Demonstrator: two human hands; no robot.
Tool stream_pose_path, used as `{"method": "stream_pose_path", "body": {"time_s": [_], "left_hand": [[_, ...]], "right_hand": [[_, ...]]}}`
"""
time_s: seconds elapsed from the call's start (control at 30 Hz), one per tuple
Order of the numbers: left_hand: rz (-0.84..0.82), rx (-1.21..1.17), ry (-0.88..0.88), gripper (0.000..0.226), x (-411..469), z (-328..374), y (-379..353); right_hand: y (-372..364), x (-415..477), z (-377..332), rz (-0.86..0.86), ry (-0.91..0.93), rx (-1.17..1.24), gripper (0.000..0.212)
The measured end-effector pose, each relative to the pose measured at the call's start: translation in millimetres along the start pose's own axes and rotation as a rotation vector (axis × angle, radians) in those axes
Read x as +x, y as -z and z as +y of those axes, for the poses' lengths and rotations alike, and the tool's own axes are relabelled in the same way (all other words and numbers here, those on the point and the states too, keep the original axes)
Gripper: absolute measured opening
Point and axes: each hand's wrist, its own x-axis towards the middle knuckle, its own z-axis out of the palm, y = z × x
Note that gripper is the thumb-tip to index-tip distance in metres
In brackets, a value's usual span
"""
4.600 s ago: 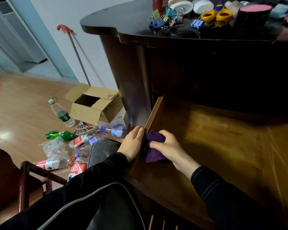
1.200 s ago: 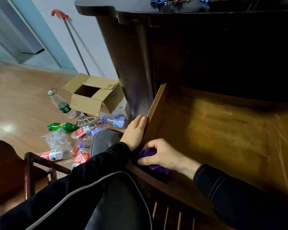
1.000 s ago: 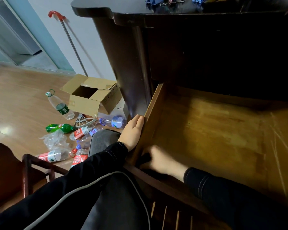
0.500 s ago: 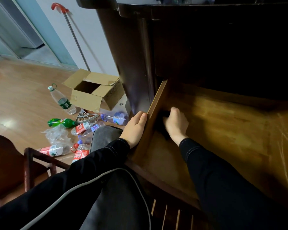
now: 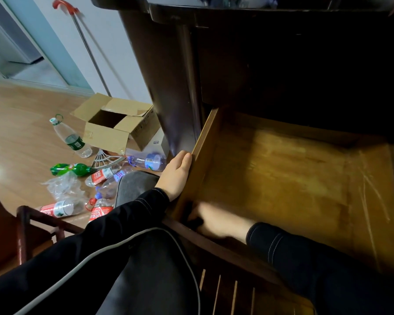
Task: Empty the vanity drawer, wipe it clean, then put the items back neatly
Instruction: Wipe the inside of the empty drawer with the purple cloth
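The drawer is standing pulled out, from centre toward 4 o'clock. The left hand is lying with straight fingers against the outside of its 9 o'clock wall. The right hand, blurred, is reaching into the drawer's 7 o'clock corner over a dark wad; I cannot tell whether it is gripping.

1. Left sleeve: black, with pale contrast stitching at the cuff; left hand bare.
2. Right sleeve: black, stitched alike; right hand bare, blurred.
3. Lap garment: black with pale grey piping; grey knee.
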Motion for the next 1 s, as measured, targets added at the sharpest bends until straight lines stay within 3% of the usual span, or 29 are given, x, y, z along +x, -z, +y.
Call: {"method": "stream_pose_path", "body": {"time_s": [0.13, 0.33, 0.57, 0.63, 0.77, 0.87, 1.0], "left_hand": [[0.019, 0.005, -0.008, 0.035, 0.5, -4.0, -0.1], [0.016, 0.066, -0.024, 0.041, 3.7, -5.8, -0.6], [0.029, 0.181, -0.042, 0.031, -0.2, 2.5, 3.5], [0.063, 0.240, -0.117, 0.026, -4.5, 8.3, 7.7], [0.253, 0.304, -0.521, 0.029, -22.9, 36.2, 15.5], [0.067, 0.216, -0.631, 0.028, -33.5, 70.1, 11.6], [-0.432, -0.032, -0.402, 0.037, -42.3, 111.8, -14.7]], "right_hand": [[15.6, -11.2, -3.5, -0.080, 0.092, 0.263, 0.037], [41.1, -41.8, -7.7, -0.042, 0.174, 0.745, 0.027], [56.6, -83.4, -4.5, -0.028, 0.186, 0.733, 0.024], [63.8, -95.3, 2.1, 0.021, 0.144, 0.726, 0.022], [77.6, -116.9, 17.4, 0.265, 0.054, 0.856, 0.023], [93.9, -133.5, 26.7, 0.419, 0.011, 0.932, 0.036], [116.0, -153.9, 39.3, 0.570, 0.004, 1.035, 0.047]]}}
